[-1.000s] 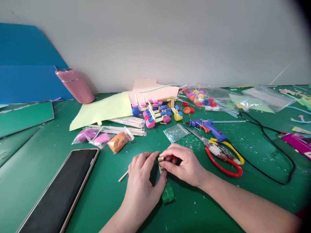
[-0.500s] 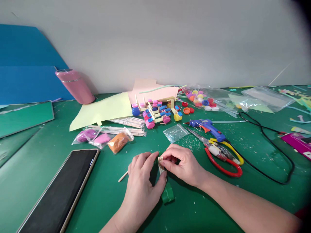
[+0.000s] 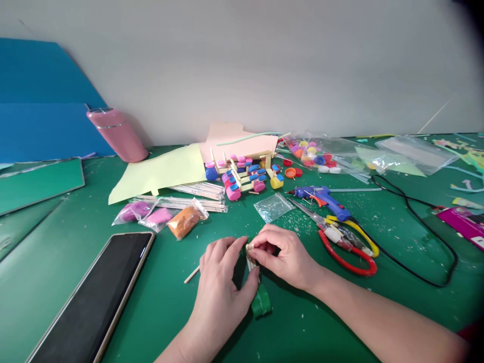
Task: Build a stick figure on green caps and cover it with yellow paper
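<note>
Wooden sticks point(image 3: 250, 262) run away from a green bottle cap point(image 3: 261, 301), which lies at their near end on the table. My left hand point(image 3: 223, 277) curves around them from the left, its thumb pressed on the sticks just above the cap and its index finger near their far end. With thumb and index finger, my right hand point(image 3: 282, 255) pinches a small pale piece at the far end of the sticks; the fingertips partly hide it. Another thin stick point(image 3: 192, 275) pokes out beside the left hand.
At left lies a phone point(image 3: 94, 297), with bagged clay point(image 3: 185, 222) beyond it. Assembled cap-and-stick pieces point(image 3: 245, 176) stand farther back. To the right are a blue glue gun point(image 3: 321, 196) with its black cord, red-handled scissors point(image 3: 351, 257) and a small clear bag point(image 3: 273, 206). A pink bottle point(image 3: 119, 136) leans behind.
</note>
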Tool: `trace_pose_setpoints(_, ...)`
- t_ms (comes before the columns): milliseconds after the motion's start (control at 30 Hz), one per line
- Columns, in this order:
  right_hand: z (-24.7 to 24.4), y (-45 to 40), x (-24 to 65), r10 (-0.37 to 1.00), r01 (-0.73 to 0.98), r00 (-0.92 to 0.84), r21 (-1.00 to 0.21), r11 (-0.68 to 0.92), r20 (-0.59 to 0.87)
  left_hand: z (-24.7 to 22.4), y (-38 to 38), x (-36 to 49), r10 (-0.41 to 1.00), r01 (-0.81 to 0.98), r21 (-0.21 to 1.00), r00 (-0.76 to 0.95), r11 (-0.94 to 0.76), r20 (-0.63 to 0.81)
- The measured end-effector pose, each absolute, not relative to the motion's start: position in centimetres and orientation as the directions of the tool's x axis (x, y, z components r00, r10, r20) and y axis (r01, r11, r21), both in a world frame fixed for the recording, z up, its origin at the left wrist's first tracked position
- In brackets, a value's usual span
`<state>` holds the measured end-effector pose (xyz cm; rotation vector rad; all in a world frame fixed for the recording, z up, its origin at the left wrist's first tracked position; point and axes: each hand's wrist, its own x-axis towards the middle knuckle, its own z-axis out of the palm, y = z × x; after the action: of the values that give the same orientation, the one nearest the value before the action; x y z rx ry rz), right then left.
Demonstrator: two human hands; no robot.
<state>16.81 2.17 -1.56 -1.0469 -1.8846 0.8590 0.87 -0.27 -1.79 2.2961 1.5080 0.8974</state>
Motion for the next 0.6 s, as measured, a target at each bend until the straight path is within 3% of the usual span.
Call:
trace_pose_setpoints(333,-1.51,2.07,16.78,0.887,0.351,-0.34,-0.833,0.427,0.312,-1.77,-0.18,0.9,0.891,0.747,0.505,0.273,-0.433,0.362)
trace_pose_setpoints(600,-1.5,2.13,16.87,0.885,0.349,-0.346,-0.833,0.428,0.31,-1.2,-0.82,1.01,0.822,0.734,0.443,0.274,-0.514,0.5)
